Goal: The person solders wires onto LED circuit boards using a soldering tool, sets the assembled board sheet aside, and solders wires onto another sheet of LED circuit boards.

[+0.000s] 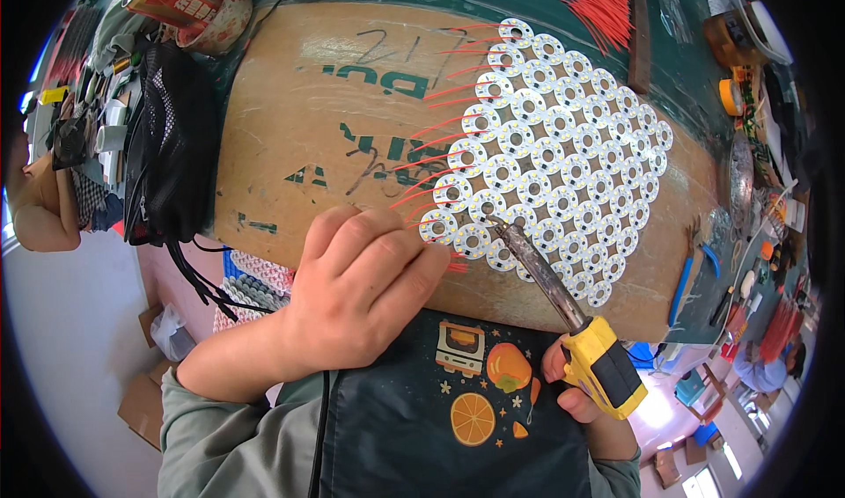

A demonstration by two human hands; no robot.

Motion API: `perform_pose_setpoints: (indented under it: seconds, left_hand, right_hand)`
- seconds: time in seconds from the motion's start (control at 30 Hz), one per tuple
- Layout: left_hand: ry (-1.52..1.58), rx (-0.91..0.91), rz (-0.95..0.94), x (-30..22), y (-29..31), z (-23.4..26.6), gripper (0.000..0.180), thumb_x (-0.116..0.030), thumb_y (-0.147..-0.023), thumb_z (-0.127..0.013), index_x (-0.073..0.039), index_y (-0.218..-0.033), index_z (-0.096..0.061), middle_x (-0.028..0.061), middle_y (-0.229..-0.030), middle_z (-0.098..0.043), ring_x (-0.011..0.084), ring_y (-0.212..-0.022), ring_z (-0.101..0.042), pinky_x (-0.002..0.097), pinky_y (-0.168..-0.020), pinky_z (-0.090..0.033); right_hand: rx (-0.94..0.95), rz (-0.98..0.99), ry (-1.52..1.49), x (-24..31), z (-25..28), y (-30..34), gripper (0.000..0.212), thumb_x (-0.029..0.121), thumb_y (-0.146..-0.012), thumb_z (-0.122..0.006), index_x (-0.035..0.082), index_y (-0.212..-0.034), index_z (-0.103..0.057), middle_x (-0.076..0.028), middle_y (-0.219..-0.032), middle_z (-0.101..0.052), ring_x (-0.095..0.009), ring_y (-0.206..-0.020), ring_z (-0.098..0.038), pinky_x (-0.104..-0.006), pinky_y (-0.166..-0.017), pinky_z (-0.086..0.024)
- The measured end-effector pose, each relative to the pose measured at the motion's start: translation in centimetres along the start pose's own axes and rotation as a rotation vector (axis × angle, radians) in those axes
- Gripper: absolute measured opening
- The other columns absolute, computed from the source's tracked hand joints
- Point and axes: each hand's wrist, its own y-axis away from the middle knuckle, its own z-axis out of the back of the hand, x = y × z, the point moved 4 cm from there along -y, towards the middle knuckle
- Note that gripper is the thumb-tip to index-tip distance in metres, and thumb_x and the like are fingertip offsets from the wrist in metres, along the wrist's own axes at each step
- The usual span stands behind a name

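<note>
A sheet of white ring-shaped LED boards (563, 150) lies on a piece of brown cardboard (334, 102). Thin red wires (422, 165) stick out leftward from its left edge. At the sheet's near left corner is my left hand (356, 278), its fingers curled together around red wires whose ends poke out past the fingertips. My right hand (576, 392) grips the yellow and black handle of a soldering iron (607, 366). The iron's tip meets the boards in the near left part of the sheet; whether it touches a pad is too small to tell.
Blue-handled pliers (682, 291) rest at the cardboard's right edge. A bundle of red wires (598, 10) lies at the back beside a dark bar (639, 45). At the far left stand a red can (180, 1) and a black mesh bag (172, 137). Another person (48, 190) sits at left.
</note>
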Motion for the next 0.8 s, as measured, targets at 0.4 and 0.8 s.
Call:
perform_pose_setpoints:
  seconds: [0.4, 0.8]
  left_hand:
    - [0.018, 0.061, -0.012, -0.4, -0.2, -2.3, 0.038, -0.004, -0.062, -0.071, -0.002, -0.100, -0.070, 0.0039, -0.089, -0.060, 0.0228, -0.088, -0.060, 0.0366, -0.076, -0.046]
    - [0.020, 0.052, 0.013, -0.3, -0.1, -2.4, 0.040, -0.001, -0.061, -0.071, -0.003, -0.101, -0.069, 0.0042, -0.089, -0.060, 0.0235, -0.088, -0.061, 0.0370, -0.077, -0.047]
  right_hand:
    - [0.034, 0.024, 0.242, -2.3, 0.6, 1.3, 0.037, 0.046, -0.080, -0.068, 0.014, -0.069, -0.053, -0.003, -0.064, -0.054, -0.027, -0.055, -0.055, -0.0368, -0.048, -0.039]
    - [0.031, 0.067, 0.311, -2.5, 0.5, 1.2, 0.032, 0.042, -0.080, -0.067, 0.014, -0.070, -0.055, -0.003, -0.064, -0.055, -0.028, -0.056, -0.056, -0.0386, -0.048, -0.041]
